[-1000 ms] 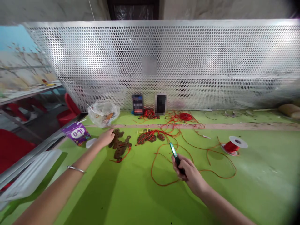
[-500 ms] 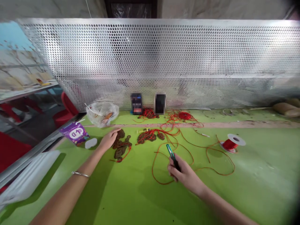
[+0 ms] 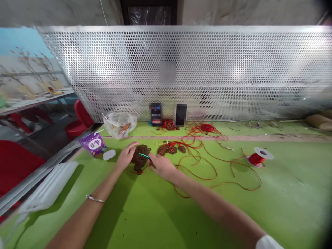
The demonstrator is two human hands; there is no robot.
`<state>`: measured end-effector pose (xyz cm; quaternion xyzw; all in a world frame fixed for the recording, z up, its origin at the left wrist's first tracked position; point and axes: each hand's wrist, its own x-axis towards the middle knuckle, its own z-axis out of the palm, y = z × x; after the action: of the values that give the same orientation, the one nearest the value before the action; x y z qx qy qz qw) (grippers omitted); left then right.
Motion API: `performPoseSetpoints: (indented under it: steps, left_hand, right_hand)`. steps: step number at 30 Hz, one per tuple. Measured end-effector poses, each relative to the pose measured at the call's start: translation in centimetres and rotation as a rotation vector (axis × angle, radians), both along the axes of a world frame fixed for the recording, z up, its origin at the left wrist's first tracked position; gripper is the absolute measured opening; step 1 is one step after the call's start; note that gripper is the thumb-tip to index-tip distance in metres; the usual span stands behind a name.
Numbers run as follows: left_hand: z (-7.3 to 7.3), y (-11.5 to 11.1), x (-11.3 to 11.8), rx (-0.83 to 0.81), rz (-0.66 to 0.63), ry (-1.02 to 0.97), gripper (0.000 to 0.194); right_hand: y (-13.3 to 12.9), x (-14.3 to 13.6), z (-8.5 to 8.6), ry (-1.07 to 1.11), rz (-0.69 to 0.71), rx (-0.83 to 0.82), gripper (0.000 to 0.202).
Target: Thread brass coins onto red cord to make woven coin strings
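My right hand [image 3: 163,166] is closed around a slim teal and dark utility knife [image 3: 144,155], its tip pointing left over a pile of brown coin-like discs [image 3: 140,162]. My left hand [image 3: 126,155] lies against the left side of that pile, fingers stretched out and touching its edge. A red cord end pokes out at the bottom of the pile. Just right of it, a second cluster of brown discs [image 3: 171,148] is tied with red cords. Loose red cord [image 3: 199,178] loops across the green table, partly behind my right forearm.
A spool of red cord [image 3: 256,158] stands at the right. To the left are a purple packet [image 3: 93,144], a white case [image 3: 109,154] and a clear plastic bag [image 3: 119,124]. Two phone-like devices [image 3: 155,114] lean at the back before a perforated metal panel [image 3: 220,69].
My right hand has moved left with the utility knife, from over the loose cord to the disc pile. My left hand stays beside the pile. The view has shifted slightly.
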<state>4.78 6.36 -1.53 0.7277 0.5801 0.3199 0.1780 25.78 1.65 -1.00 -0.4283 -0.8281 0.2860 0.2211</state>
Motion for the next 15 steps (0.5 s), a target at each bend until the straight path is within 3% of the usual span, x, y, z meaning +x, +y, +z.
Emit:
performPoseSetpoints:
  steps: [8,15]
  left_hand:
    - [1.5,-3.5,3.6,-0.078,-0.355,0.065,0.024]
    - [2.8,-6.0,6.1,-0.144,-0.355,-0.174,0.028]
  right_hand:
    - [0.6,1.2,1.4,0.462,0.011,-0.037,0.022]
    - [0.9,3.0,4.8,0.807,-0.036,-0.107,0.031]
